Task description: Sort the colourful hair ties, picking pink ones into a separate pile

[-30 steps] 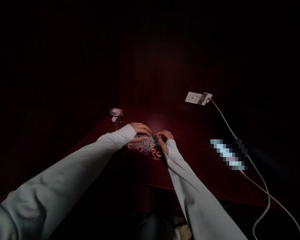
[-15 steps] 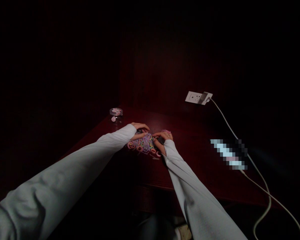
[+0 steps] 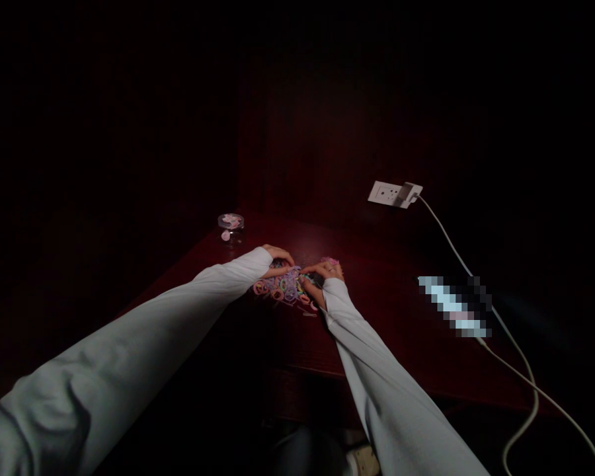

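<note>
A heap of small coloured hair ties (image 3: 290, 291), in pink, purple, green and yellow, lies on the dark red table. My left hand (image 3: 279, 258) rests at the heap's far left side, its fingers bent and its thumb apart from them. From the right, my right hand (image 3: 322, 271) reaches in with curved fingers, thumb lower and separate. Both sets of fingertips touch the ties and are close to each other. No single tie shows clearly in either grasp. Pink ties (image 3: 330, 260) show just behind the right hand. A pale hair clip (image 3: 309, 315) lies at the near edge.
A clear round container (image 3: 231, 222) with pink pieces stands at the back left. On the right lies a blurred-out phone (image 3: 451, 307) with a white cable (image 3: 528, 370). A charger (image 3: 407, 194) sits in the wall socket (image 3: 384, 193). The table's front edge (image 3: 312, 370) runs below my hands.
My left fingertips have dipped slightly lower into the hair ties. My right hand has shifted a little to the left, closer to the left one. Everything else stays in place.
</note>
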`<action>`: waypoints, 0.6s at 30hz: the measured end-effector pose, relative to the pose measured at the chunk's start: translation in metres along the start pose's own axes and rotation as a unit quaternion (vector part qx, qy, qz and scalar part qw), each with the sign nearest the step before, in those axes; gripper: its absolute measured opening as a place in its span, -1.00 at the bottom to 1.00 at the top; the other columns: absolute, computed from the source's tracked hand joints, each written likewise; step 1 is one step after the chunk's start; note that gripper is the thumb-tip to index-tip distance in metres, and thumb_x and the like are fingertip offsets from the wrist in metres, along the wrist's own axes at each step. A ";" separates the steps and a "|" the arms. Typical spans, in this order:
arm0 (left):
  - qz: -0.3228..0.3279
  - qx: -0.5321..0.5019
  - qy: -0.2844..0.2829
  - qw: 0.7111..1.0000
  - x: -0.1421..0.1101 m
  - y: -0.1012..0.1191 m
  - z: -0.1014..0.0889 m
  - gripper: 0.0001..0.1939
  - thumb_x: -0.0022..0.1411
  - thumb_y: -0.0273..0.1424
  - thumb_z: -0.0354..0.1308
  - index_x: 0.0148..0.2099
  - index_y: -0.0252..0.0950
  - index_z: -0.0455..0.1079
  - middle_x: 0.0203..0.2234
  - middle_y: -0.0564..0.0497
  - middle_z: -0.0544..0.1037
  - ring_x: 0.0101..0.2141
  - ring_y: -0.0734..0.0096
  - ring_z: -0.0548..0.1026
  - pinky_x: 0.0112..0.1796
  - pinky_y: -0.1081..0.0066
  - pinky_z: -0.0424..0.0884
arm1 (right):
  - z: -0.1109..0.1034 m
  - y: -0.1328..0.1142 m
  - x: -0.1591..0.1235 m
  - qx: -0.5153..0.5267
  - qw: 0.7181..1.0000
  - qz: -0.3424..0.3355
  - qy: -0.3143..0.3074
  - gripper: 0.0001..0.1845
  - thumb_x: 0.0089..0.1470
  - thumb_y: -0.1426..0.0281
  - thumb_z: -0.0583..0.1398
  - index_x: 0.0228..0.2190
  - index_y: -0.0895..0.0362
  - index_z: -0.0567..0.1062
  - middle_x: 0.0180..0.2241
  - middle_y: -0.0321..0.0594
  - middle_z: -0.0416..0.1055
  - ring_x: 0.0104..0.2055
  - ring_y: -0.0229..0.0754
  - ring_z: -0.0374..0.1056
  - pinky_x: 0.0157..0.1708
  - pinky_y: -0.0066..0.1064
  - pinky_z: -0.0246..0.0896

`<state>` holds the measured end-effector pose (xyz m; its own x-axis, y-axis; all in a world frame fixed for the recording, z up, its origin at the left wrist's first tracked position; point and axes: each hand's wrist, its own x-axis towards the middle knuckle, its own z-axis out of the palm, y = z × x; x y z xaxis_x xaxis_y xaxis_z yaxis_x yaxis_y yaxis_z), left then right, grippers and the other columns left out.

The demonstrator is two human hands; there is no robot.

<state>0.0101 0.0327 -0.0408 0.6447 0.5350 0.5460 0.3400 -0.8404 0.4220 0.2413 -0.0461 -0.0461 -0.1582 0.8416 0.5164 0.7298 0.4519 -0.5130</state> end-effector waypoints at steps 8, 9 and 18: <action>-0.035 -0.025 -0.024 0.999 -0.004 0.010 -0.006 -0.77 0.33 -0.43 0.26 0.01 -0.30 0.61 -0.29 -0.01 0.72 -0.27 0.38 0.65 -0.17 0.43 0.50 | -0.003 -0.008 -0.003 -0.031 0.999 -0.013 -0.003 -0.84 0.15 0.19 0.37 -0.23 -0.09 0.73 -0.20 -0.16 0.53 -0.01 0.06 0.32 0.06 -0.11 0.22; -0.029 -0.029 -0.029 0.999 -0.005 0.010 -0.006 -0.77 0.35 -0.42 0.25 0.02 -0.29 0.60 -0.28 -0.01 0.72 -0.26 0.38 0.66 -0.16 0.43 0.50 | -0.003 -0.007 -0.003 -0.034 0.999 -0.018 -0.006 -0.84 0.16 0.18 0.37 -0.22 -0.10 0.73 -0.18 -0.16 0.53 0.00 0.06 0.32 0.06 -0.11 0.22; -0.005 -0.016 -0.012 1.000 -0.002 0.001 0.001 -0.80 0.31 -0.40 0.28 -0.04 -0.28 0.62 -0.31 0.00 0.72 -0.28 0.38 0.65 -0.19 0.46 0.49 | -0.004 -0.009 -0.002 -0.021 1.000 -0.012 0.004 -0.87 0.15 0.22 0.37 -0.27 -0.07 0.73 -0.20 -0.16 0.54 -0.03 0.07 0.33 0.08 -0.08 0.23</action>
<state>0.0100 0.0307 -0.0423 0.6575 0.5405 0.5248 0.3249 -0.8319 0.4498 0.2377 -0.0533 -0.0400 -0.1707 0.8280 0.5341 0.7529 0.4593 -0.4714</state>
